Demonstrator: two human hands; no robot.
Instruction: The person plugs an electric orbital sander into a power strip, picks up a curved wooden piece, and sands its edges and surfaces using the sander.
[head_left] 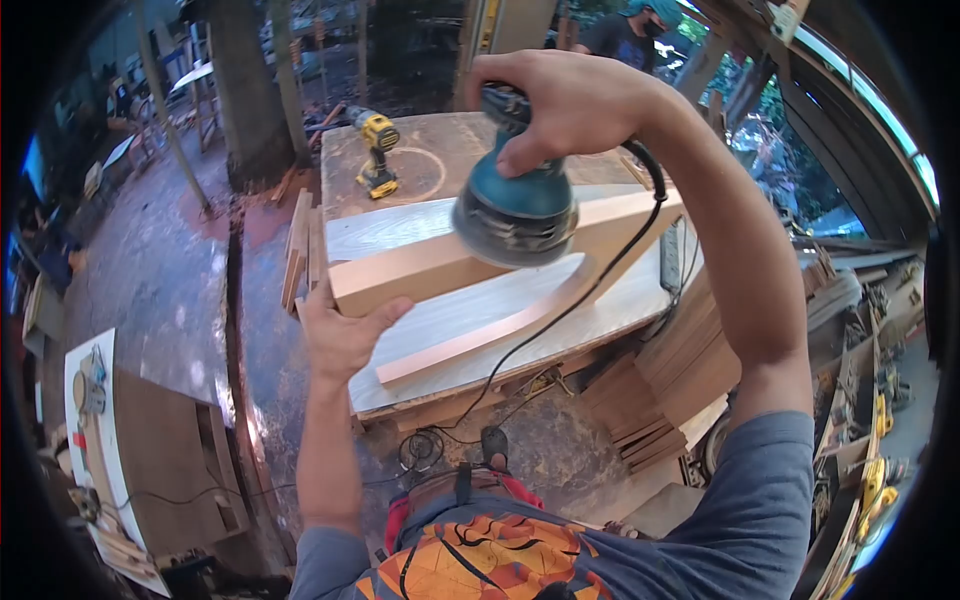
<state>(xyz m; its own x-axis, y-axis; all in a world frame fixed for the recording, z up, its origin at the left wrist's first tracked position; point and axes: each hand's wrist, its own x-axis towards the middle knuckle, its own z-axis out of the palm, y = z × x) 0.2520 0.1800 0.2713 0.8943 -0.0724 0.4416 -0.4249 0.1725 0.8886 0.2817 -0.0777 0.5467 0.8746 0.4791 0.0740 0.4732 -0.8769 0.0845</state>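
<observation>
My right hand (570, 100) is wrapped over the top of a teal random orbital sander (512, 205). The sander's round pad is on or just above the top edge of a pale wooden piece (400, 270); contact is hard to tell. A black cord (600, 275) trails from the tool down to the floor. With my left hand (350, 335) I grip the wooden piece at its left end, thumb on the near face and fingers behind. A second, slimmer arm (480, 342) of pale wood curves toward the right end, where it appears to meet the beam.
A light grained board (400, 400) lies under the wood on the workbench (460, 130). A yellow cordless drill (378, 150) stands at the back left. Stacked planks (650, 400) are at the right, coiled cord (421, 450) on the floor. Another person (625, 35) is in the background.
</observation>
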